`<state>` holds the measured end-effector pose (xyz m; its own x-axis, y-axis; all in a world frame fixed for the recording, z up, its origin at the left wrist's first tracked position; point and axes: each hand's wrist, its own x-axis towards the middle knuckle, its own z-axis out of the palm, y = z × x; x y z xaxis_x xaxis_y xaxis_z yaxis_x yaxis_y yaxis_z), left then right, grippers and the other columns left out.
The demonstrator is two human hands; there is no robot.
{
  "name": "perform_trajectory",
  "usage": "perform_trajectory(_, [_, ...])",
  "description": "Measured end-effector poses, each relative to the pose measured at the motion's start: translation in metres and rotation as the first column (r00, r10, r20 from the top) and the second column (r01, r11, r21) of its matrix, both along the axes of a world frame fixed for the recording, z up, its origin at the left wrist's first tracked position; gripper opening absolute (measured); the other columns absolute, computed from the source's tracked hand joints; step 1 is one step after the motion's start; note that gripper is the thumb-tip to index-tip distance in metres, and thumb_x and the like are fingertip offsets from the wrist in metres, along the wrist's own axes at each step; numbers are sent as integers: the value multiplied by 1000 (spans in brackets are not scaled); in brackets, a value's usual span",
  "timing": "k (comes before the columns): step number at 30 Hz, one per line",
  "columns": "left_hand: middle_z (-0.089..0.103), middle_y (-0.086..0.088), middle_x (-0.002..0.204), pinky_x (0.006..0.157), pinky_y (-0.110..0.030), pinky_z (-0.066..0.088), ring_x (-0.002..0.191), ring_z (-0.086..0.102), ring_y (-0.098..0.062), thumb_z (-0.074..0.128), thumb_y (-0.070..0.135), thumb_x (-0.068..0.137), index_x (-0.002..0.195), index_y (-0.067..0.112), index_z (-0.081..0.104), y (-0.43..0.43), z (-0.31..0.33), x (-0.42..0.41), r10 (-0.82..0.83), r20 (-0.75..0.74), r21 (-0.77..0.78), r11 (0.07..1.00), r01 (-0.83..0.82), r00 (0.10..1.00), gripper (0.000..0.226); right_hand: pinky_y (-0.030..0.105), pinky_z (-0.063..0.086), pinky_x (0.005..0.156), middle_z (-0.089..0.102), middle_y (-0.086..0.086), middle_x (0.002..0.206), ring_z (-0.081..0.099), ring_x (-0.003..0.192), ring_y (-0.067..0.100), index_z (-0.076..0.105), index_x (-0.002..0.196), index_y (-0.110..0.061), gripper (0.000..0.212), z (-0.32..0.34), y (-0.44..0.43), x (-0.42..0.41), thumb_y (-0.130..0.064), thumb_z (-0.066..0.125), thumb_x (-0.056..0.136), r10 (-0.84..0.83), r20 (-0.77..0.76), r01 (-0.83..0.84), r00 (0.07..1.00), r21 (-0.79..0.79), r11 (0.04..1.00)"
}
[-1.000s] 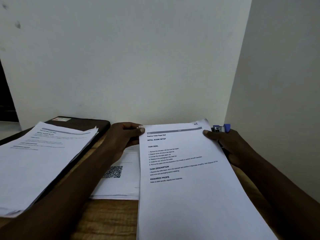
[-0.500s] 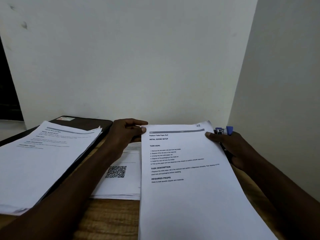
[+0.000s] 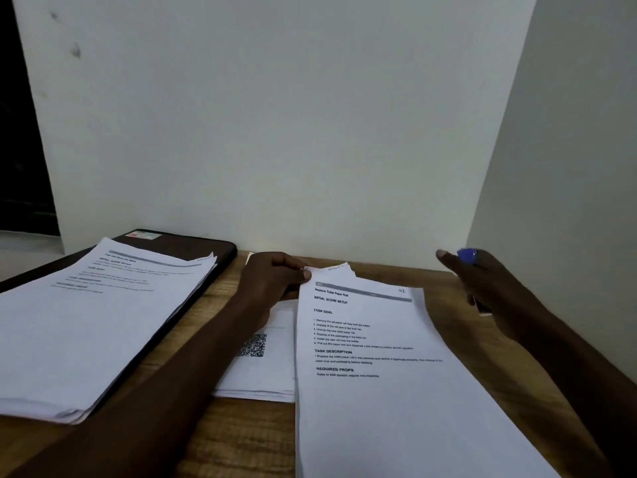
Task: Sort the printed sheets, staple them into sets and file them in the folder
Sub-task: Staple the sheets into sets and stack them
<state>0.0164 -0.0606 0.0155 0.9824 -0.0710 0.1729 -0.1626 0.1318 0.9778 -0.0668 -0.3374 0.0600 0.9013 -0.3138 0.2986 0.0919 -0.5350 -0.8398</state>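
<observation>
The left hand [image 3: 272, 281] pinches the top left corner of the set [image 3: 372, 391]. Right of the set, the right hand [image 3: 489, 288] grips a blue stapler [image 3: 467, 256]. The set looks light and floppy, so hold it by the top corners. Left of the set, a pile [image 3: 96, 322] lies on a dark folder [image 3: 193, 246]. Under the set is a wooden table [image 3: 241, 439], and behind it a white wall [image 3: 275, 132].

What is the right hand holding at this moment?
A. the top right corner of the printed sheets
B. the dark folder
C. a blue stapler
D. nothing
C: the right hand is curled round the blue stapler, off the printed sheets, whose top left corner the left hand pinches.
</observation>
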Motion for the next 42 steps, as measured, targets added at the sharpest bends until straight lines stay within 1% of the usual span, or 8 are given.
perform_trajectory(5, [73, -17, 75, 68, -35, 60, 71, 72, -27, 77, -9, 75, 68, 9, 71, -5, -5, 4, 104, 129, 167, 978, -125, 986, 20, 20, 40, 61, 59, 0, 99, 52, 75, 9, 54, 132, -13, 48, 17, 42, 16, -36, 64, 90, 316, -101, -330, 943, -185, 926])
perform_trajectory(8, [73, -16, 73, 70, -39, 62, 71, 73, -29, 77, -7, 76, 69, 9, 71, -6, -7, 3, 120, 185, 233, 959, -162, 975, 19, 21, 43, 64, 64, -5, 109, 57, 86, 10, 53, 122, -21, 54, 7, 71, 40, -40, 77, 77, 353, -222, -415, 909, -402, 816])
perform_trajectory(13, [73, -9, 69, 73, -52, 61, 70, 73, -31, 78, 0, 76, 67, 17, 71, -5, -10, 6, 130, 262, 334, 917, -216, 956, 20, 33, 50, 78, 67, -11, 96, 61, 87, 16, 54, 95, -31, 45, -2, 93, 70, -33, 88, 66, 372, -82, -348, 925, -578, 738])
perform_trajectory(18, [72, 0, 67, 70, -40, 58, 67, 70, -20, 78, 5, 77, 64, 26, 68, -6, -7, 4, 149, 391, 426, 845, -322, 908, 26, 39, 53, 82, 65, -17, 96, 60, 89, 9, 70, 99, -40, 40, 1, 94, 76, -42, 87, 63, 383, -67, -338, 921, -628, 702])
perform_trajectory(24, [69, 7, 68, 53, -9, 35, 59, 57, -1, 76, 5, 78, 68, 23, 71, -8, -3, 1, 128, 513, 453, 800, -394, 849, 21, 38, 53, 81, 71, -11, 98, 63, 92, 12, 74, 100, -36, 40, 4, 96, 76, -42, 88, 63, 374, -66, -325, 925, -646, 691])
perform_trajectory(31, [68, 6, 68, 58, -5, 38, 63, 61, 3, 72, -3, 78, 69, 18, 69, -10, -4, -3, 79, 611, 459, 775, -434, 788, 23, 40, 55, 77, 72, -6, 87, 65, 83, 13, 74, 93, -23, 36, 5, 98, 78, -31, 89, 62, 380, -81, -327, 922, -689, 647])
perform_trajectory(35, [67, 3, 72, 62, -17, 44, 68, 64, -7, 72, -5, 73, 67, 17, 69, -11, -6, 0, 98, 660, 418, 776, -473, 745, 23, 38, 55, 76, 72, -6, 87, 64, 82, 13, 74, 95, -23, 35, 8, 98, 75, -31, 88, 63, 383, -93, -333, 919, -701, 630])
perform_trajectory(42, [64, 7, 67, 64, -3, 36, 66, 59, 1, 71, -8, 71, 67, 18, 69, -11, -3, -4, 80, 707, 422, 750, -510, 703, 27, 32, 55, 77, 73, -7, 92, 66, 87, 10, 74, 97, -27, 38, 11, 102, 70, -29, 88, 62, 358, -100, -311, 928, -737, 600])
